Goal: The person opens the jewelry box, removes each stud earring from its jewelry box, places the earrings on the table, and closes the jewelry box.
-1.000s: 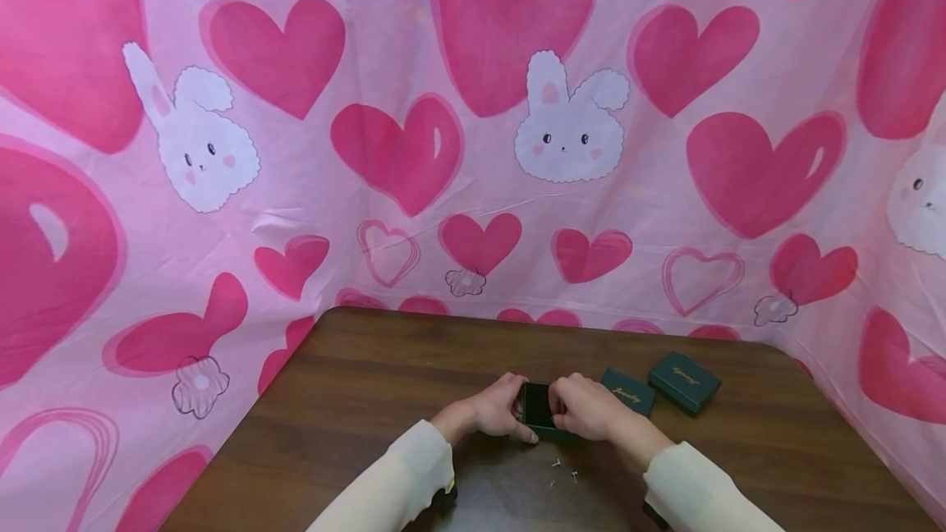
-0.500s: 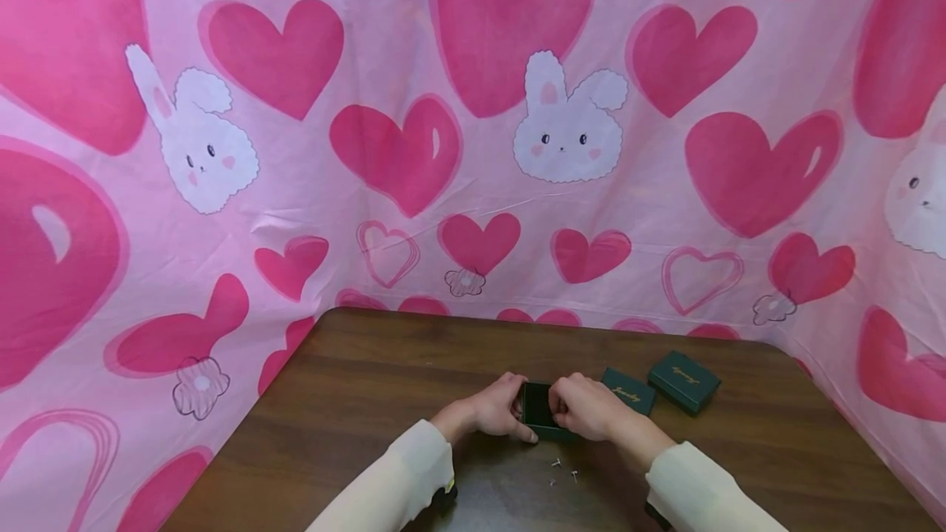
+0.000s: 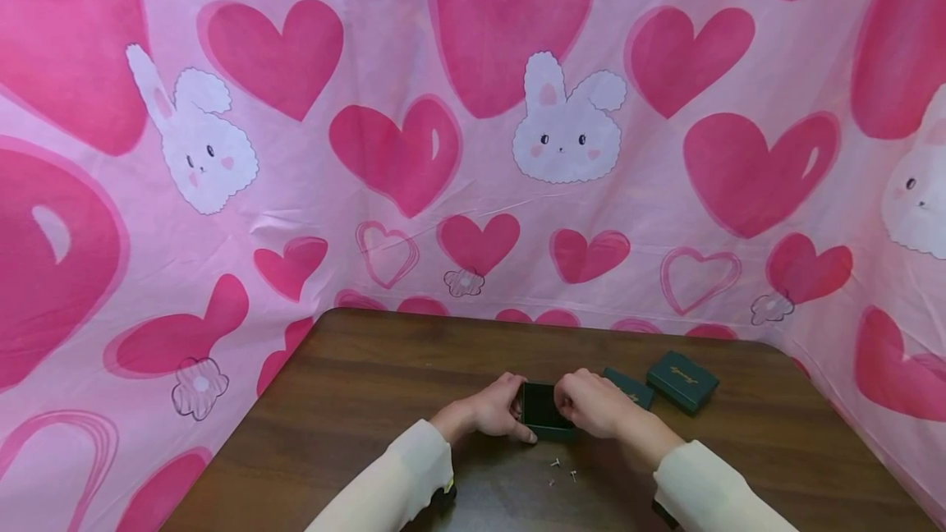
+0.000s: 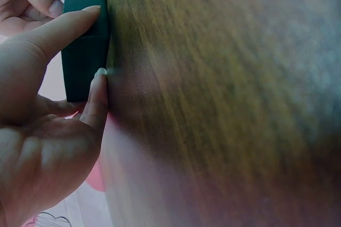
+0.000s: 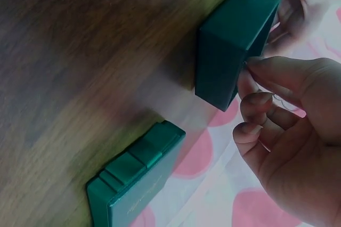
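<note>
A dark green box (image 3: 556, 433) with a black inside stands open on the table. My left hand (image 3: 497, 407) grips its left side; in the left wrist view the thumb (image 4: 80, 22) lies along one wall and other fingers (image 4: 97, 91) come round the end. My right hand (image 3: 591, 405) has its fingers curled at the box's right part. In the right wrist view, thumb and forefinger meet at the open rim of the box (image 5: 221, 62); whether anything small is between them is hidden. Several small metal pieces (image 3: 557, 463), like stud earrings, lie in front of the box.
Right of the box lies a green lid (image 3: 626, 385) with gold lettering, partly behind my right hand. Beyond it sits a second green box (image 3: 682, 382) with gold lettering. The brown wooden table (image 3: 355, 384) ends at a pink cloth wall.
My right hand has shifted a little to the right, so more of the black inside shows and more of the lid is covered. The left hand and the box stay put.
</note>
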{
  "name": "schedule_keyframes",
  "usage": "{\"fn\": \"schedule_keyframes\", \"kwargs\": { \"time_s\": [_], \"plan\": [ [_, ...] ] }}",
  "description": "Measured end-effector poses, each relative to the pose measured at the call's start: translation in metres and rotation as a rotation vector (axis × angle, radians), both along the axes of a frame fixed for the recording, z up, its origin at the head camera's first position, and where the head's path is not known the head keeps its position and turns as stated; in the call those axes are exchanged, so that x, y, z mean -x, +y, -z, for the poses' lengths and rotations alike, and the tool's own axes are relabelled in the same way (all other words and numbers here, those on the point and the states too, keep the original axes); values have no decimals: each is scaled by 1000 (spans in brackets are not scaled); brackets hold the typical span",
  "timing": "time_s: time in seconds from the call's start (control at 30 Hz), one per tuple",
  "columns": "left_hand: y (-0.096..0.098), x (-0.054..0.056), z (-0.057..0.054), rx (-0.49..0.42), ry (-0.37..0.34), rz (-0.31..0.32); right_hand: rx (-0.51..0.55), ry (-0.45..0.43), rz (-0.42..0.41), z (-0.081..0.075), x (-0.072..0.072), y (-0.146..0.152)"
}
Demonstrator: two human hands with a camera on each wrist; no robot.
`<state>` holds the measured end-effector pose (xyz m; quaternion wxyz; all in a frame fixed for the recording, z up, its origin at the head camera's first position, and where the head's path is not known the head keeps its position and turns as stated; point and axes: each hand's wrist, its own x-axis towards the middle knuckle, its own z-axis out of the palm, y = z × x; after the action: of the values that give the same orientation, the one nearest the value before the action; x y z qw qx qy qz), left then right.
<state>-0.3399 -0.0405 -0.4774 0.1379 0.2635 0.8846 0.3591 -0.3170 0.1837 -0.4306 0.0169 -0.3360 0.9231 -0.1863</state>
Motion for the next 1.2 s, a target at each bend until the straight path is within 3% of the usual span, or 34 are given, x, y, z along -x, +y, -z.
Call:
{"fn": "schedule_keyframes", "kwargs": {
  "time_s": [0.43, 0.63, 1.2],
  "plan": [
    [-1, 0, 0, 1, -1, -1, 6, 7, 23, -1, 1, 12],
    [-1, -1, -2, -14, -8, 1, 16, -38, 28, -1, 1, 19],
    [1, -1, 0, -10, -2, -7, 63, -64, -57, 1, -4, 27]
  ]
}}
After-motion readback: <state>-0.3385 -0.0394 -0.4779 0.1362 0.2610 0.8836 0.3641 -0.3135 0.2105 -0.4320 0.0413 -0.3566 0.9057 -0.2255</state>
